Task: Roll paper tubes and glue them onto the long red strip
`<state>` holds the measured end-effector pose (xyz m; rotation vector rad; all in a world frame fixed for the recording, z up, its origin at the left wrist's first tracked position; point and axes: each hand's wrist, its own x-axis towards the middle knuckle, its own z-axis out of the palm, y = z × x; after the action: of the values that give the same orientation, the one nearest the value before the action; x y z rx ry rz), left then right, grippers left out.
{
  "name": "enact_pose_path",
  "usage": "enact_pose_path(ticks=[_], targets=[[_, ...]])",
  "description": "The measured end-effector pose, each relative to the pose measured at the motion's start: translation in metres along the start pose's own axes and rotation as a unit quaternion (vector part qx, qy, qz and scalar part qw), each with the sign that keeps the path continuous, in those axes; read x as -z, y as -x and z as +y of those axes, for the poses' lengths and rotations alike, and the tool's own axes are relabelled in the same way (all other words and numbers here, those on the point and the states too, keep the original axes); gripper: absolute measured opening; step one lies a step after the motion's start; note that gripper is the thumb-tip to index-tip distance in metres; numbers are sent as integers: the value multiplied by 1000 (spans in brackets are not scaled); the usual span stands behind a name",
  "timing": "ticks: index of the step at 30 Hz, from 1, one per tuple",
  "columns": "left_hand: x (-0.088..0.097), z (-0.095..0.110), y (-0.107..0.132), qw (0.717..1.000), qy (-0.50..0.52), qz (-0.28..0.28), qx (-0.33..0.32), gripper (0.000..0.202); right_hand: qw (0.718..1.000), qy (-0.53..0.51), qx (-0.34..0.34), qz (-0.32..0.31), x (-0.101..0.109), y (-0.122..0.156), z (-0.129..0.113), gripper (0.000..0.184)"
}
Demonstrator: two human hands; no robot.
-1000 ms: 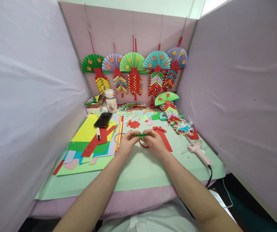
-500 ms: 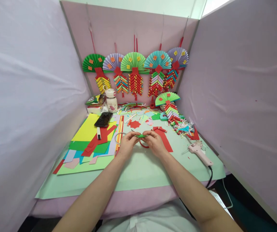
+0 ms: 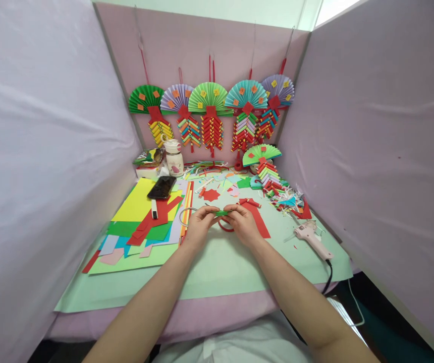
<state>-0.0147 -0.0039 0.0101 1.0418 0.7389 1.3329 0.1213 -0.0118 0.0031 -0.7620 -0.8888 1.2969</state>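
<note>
A: Principal item?
B: Green paper piece (image 3: 222,213), one, small. Held in front of the person, above the mid-part of the pale green table cover (image 3: 224,277). Whether rolled or folded: cannot tell, the fingers hide much of it.

A: Orientation?
B: Long axis crosswise, left to right, roughly level. One end points into the left hand (image 3: 201,226), the other into the right hand (image 3: 241,223). Its green side shows between the two.

A: State of grip, each hand?
B: Left: narrow pinch, thumb and fingertips closed on the left end. Right: matching pinch on the right end. The hands stand close together, the piece bridging them.

A: Items about the hands?
B: Red loop (image 3: 226,227), partly hidden, just below the piece in view. Silver ring (image 3: 185,217), just beside the left hand. Red paper sheet (image 3: 258,222), lying beside the right hand, with small red rolls (image 3: 250,202) at its far end. Red star-shaped cutout (image 3: 211,194), flat, beyond the hands.

A: Outlying stock?
B: Left: coloured sheets overlapping, a yellow sheet (image 3: 128,204) among them; black phone (image 3: 161,187) lying partly on it. Right: pale pink glue gun (image 3: 313,239), on its side, nozzle toward the left, handle running toward the near right. Back: a row of pleated paper fans (image 3: 207,97), hung against the pink panel (image 3: 194,40).
</note>
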Motion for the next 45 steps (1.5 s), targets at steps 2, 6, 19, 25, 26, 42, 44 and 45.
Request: enact_pose_path(ticks=[2, 6, 19, 25, 26, 42, 44, 45], targets=[[1, -2, 0, 1000, -22, -6, -15, 12, 1000, 13, 4, 4, 0, 0, 1, 8], [4, -5, -1, 997, -63, -26, -41, 10, 1000, 19, 16, 6, -2, 2, 0, 7], [-3, 2, 2, 999, -5, 17, 28, 9, 1000, -2, -16, 13, -3, 3, -3, 4], [-2, 6, 1, 995, 60, 26, 79, 9, 997, 78, 4, -7, 6, -1, 4, 11], [-2, 6, 0, 994, 67, 28, 84, 10, 996, 91, 10, -13, 7, -1, 4, 13], [0, 7, -1, 998, 2, 0, 57, 26, 992, 123, 17, -6, 8, 0, 0, 22], [1, 7, -1, 999, -4, 2, 52, 25, 992, 122, 15, -2, 8, 0, 0, 21], [1, 7, -1, 999, -6, 2, 50, 25, 993, 120, 15, -2, 8, 0, 1, 21]])
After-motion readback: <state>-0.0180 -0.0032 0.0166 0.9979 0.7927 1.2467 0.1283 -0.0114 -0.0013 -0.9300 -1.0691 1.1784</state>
